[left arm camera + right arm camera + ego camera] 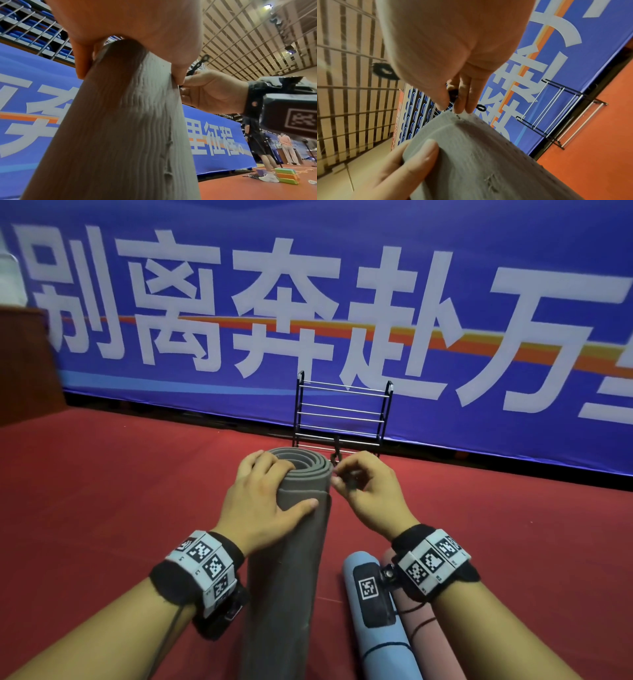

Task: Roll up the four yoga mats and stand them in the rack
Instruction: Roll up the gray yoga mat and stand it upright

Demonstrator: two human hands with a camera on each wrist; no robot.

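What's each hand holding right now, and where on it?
Left hand grips the rolled grey foam yoga mat around its upper end, thumb across the front. Right hand pinches a thin black strap beside the mat's top edge.

The grey mat and blue mat run off the bottom edge.

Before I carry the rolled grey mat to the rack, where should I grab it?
Probably around its upper body, just below the spiral end, from the left, as the left hand already wraps the grey mat. It stands upright, and that grip pins the loose outer flap.
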